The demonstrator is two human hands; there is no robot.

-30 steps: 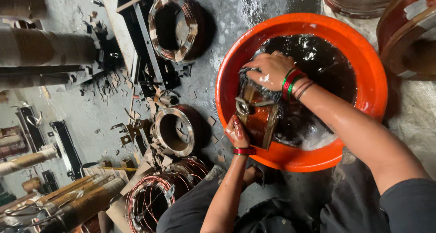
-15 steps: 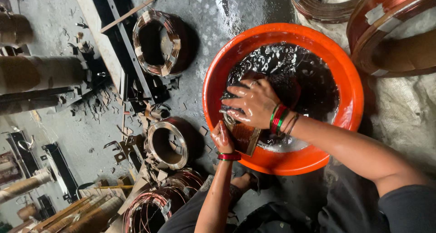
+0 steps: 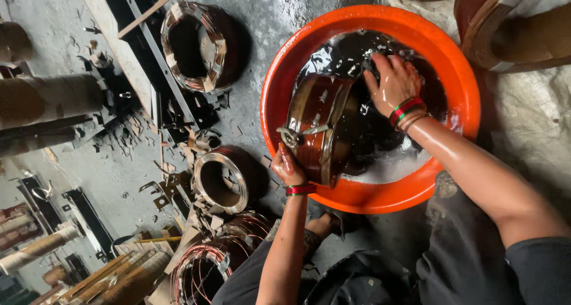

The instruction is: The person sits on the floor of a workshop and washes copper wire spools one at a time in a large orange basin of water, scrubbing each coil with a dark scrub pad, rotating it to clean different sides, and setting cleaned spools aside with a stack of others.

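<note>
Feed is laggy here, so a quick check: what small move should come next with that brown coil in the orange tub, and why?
Probably tip the glossy brown wound coil back down into the dark liquid. It stands on edge, half over the round orange plastic tub rim, gripped low by the left hand, while the right hand rests in the liquid beside it.

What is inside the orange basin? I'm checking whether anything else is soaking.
Inside the orange basin: dark liquid, a brown coil held on edge by the left hand, right hand dipping in. The dark liquid hides anything below.
</note>
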